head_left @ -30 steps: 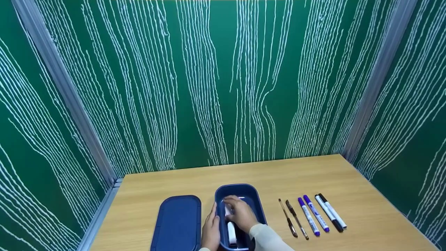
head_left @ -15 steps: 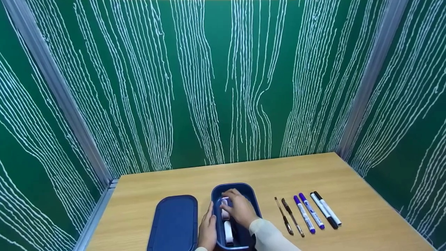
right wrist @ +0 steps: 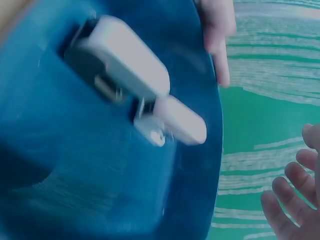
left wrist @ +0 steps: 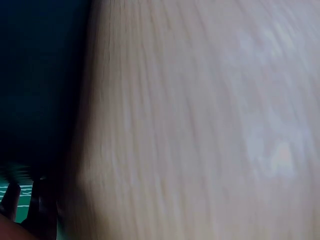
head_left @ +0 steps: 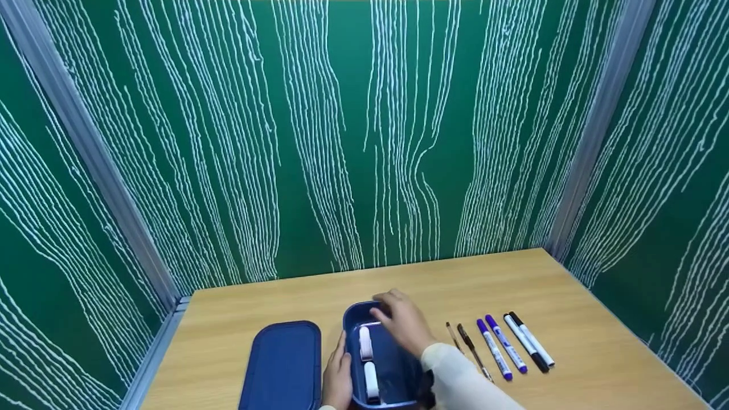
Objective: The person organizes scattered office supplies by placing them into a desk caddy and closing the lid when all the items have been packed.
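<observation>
A dark blue box (head_left: 393, 364) stands uncovered on the table, its matching blue lid (head_left: 283, 364) lying to its left. Along the box's left inner side sit a pinkish-white elongated item (head_left: 365, 343) and, nearer me, a white elongated item (head_left: 371, 381). The right wrist view shows rounded covers on both; their exact kind is unclear. My left hand (head_left: 338, 377) rests with straight fingers against the box's left outer wall. Over the box's far right part, my right hand (head_left: 405, 323) is lifted with relaxed fingers and nothing in it.
On the wooden table (head_left: 273, 302), right of the box, lie slim brown-black pens (head_left: 474, 350), purple-capped markers (head_left: 494, 348) and black-and-white markers (head_left: 526, 343). My right forearm partly covers the slim pens. Green walls (head_left: 319, 142) with white lines enclose the table.
My right hand has let go of the pinkish-white item and moved up and right, uncovering both items in the box. My left hand stays at the box wall. The head view has shifted slightly.
</observation>
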A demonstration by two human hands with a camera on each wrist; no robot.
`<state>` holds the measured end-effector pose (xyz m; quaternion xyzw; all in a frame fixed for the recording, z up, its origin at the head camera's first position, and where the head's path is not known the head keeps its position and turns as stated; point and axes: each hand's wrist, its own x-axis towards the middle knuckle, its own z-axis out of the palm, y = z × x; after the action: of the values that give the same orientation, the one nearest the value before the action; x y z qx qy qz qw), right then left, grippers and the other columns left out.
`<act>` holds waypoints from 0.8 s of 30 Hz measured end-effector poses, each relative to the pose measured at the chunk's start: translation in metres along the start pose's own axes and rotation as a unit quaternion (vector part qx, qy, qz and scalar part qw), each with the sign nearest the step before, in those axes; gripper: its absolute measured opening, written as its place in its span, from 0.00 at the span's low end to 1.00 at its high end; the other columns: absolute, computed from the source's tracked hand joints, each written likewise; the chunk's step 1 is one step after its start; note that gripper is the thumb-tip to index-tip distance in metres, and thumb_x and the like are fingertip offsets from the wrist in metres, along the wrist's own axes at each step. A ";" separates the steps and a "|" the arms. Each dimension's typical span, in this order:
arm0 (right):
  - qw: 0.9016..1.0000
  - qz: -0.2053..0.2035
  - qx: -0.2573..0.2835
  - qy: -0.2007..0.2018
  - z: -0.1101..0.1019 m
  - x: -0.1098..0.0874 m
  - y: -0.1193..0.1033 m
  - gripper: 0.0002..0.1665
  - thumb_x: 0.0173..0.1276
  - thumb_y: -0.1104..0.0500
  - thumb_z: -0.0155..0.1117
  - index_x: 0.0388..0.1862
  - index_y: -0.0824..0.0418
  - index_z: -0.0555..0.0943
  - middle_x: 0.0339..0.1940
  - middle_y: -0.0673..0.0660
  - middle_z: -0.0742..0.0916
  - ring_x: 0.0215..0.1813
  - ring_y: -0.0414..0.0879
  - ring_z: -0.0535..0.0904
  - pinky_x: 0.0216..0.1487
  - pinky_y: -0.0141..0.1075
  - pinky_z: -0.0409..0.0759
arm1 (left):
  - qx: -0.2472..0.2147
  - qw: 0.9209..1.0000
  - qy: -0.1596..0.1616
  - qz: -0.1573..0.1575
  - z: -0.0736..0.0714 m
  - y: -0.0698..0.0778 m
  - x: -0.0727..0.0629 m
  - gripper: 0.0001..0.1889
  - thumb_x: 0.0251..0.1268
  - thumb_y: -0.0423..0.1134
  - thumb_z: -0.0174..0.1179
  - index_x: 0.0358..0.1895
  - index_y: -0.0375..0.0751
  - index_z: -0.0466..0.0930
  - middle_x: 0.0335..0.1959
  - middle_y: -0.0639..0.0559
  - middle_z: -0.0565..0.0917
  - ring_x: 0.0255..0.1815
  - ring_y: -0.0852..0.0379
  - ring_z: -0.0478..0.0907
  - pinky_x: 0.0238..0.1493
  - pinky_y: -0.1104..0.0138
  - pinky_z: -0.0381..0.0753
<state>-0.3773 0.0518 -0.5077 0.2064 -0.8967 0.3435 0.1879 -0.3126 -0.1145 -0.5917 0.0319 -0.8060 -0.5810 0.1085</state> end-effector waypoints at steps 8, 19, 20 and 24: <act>0.999 0.038 -0.010 0.035 -0.026 -0.002 0.034 0.15 0.67 0.56 0.67 0.51 0.59 0.84 0.36 0.50 0.83 0.39 0.44 0.80 0.42 0.42 0.81 | -0.016 1.000 -0.002 -0.026 0.001 0.000 0.001 0.26 0.77 0.35 0.43 0.76 0.49 0.62 0.72 0.35 0.66 0.73 0.33 0.61 0.67 0.37 0.62; 0.995 0.081 -0.032 0.056 -0.046 -0.017 0.079 0.15 0.66 0.57 0.68 0.50 0.60 0.84 0.43 0.55 0.82 0.41 0.51 0.83 0.41 0.45 0.83 | -0.018 0.999 0.004 -0.029 0.002 -0.001 0.002 0.27 0.76 0.35 0.43 0.76 0.49 0.62 0.74 0.39 0.64 0.75 0.34 0.58 0.69 0.38 0.59; 0.994 0.084 -0.037 0.058 -0.047 -0.019 0.083 0.15 0.65 0.57 0.68 0.50 0.60 0.84 0.43 0.55 0.82 0.41 0.50 0.83 0.41 0.45 0.82 | -0.017 0.999 0.006 -0.028 0.003 -0.001 0.001 0.27 0.76 0.35 0.43 0.76 0.49 0.62 0.74 0.39 0.64 0.75 0.34 0.58 0.69 0.39 0.59; 0.991 0.111 -0.057 0.054 -0.051 -0.030 0.100 0.16 0.65 0.58 0.69 0.51 0.60 0.83 0.44 0.56 0.82 0.40 0.49 0.82 0.37 0.42 0.81 | -0.017 0.999 0.011 -0.027 0.003 0.000 0.001 0.26 0.75 0.35 0.44 0.75 0.48 0.63 0.74 0.39 0.65 0.74 0.35 0.59 0.70 0.39 0.59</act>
<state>-0.3921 0.1623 -0.5409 0.0757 -0.9208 0.3210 0.2084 -0.3138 -0.1113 -0.5926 0.0585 -0.7936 -0.5968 0.1025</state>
